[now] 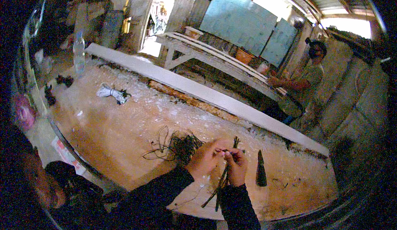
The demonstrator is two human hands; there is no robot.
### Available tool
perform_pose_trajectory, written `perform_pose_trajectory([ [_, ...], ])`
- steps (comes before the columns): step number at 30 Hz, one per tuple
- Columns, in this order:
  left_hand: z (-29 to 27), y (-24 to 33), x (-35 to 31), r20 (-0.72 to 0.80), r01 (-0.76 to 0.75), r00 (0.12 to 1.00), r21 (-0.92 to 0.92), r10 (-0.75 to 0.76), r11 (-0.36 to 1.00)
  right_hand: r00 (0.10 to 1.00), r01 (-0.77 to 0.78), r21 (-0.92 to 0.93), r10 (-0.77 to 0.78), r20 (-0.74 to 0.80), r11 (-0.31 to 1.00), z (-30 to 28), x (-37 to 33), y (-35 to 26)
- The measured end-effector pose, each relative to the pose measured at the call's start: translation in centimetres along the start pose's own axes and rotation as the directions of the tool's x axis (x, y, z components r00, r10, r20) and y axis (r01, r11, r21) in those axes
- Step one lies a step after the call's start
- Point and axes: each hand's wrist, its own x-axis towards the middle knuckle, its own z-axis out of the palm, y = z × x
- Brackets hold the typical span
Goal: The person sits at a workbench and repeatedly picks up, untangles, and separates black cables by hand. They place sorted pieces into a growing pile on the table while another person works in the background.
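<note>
My left hand (204,158) and my right hand (237,167) meet over the table, fingertips pinched close together. A thin dark strand seems to run between them, too small to make out. A bundle of long dark strips (221,181) passes under or through my right hand; I cannot tell whether it is gripped or only lies there. Beside my left hand lies a loose tangle of thin dark strands (182,144). To the right of my right hand, apart from it, is a narrow dark cone-shaped piece (261,171).
A raised pale board (198,91) edges the far side of the brown table (124,126). On it are a tied white bundle (112,92) and a clear bottle (79,52). Beyond, a person (310,72) is at a long bench (219,56). Another person's arm (49,188) shows lower left.
</note>
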Motion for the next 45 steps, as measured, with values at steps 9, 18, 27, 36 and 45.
perform_pose_trajectory([
  [9,0.2,-0.3,0.1,0.003,-0.44,0.886,0.315,0.463,0.841,0.981,0.161,0.01,-0.159,-0.111,0.987,-0.1,0.3,1.3],
  [18,-0.3,-0.7,-0.1,-0.069,-0.315,0.942,0.15,0.327,0.937,0.992,0.108,-0.111,-0.114,-0.05,0.988,0.7,0.2,0.5],
  [27,1.0,-1.0,0.1,-0.112,-0.309,0.947,-0.07,0.3,0.949,0.993,-0.105,0.186,0.113,-0.03,0.977,1.7,-1.4,-0.6],
  [36,1.9,-0.8,-0.1,-0.026,-0.201,0.979,-0.249,0.201,0.947,0.965,-0.234,0.188,0.251,-0.075,0.954,0.6,-3.1,-1.8],
  [45,2.4,-1.5,0.6,-0.179,-0.282,0.958,-0.432,0.225,0.857,0.964,-0.262,0.237,0.266,0.015,0.935,-1.4,-3.0,-1.6],
])
